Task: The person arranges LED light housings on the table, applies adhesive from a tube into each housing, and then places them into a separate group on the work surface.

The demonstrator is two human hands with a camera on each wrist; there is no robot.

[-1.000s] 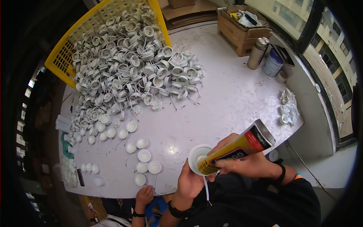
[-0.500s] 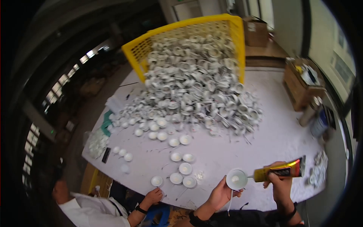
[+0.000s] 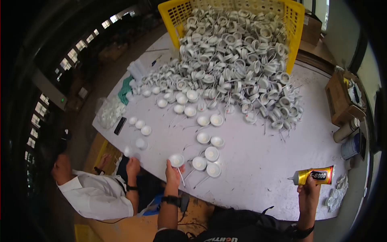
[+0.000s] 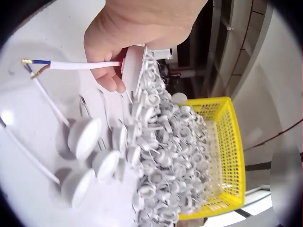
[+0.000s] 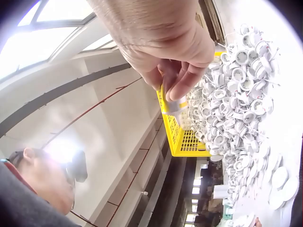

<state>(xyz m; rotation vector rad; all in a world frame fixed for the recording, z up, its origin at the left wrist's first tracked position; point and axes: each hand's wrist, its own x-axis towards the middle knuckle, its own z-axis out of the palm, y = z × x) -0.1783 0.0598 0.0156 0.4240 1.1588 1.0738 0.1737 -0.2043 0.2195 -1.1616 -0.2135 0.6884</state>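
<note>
My left hand (image 3: pixel 173 176) holds a round white lamp housing (image 3: pixel 176 160) by its side, near the table's front edge. In the head view its white cable hangs down, and in the left wrist view the cable (image 4: pixel 85 65) ends in bare blue and brown wires. Well off to the right, my right hand (image 3: pixel 308 192) grips a yellow glue tube (image 3: pixel 319 176), marked "8000", with the nozzle turned left. The right wrist view shows only a small part of the tube (image 5: pixel 176 109) below the fingers. Several similar housings (image 3: pixel 211 153) stand on the table right of the left hand.
A yellow basket (image 3: pixel 296 34) spills a large heap of white lamp parts (image 3: pixel 238 60) over the table. At left lie a black phone (image 3: pixel 119 126) and a plastic bag (image 3: pixel 109 113). Another person (image 3: pixel 100 193) sits close at left. A box (image 3: pixel 342 99) and flask (image 3: pixel 347 130) stand right.
The tube has left the housing and moved right in my right hand. My left hand has carried the housing left, to beside the placed ones. The head view has turned left.
</note>
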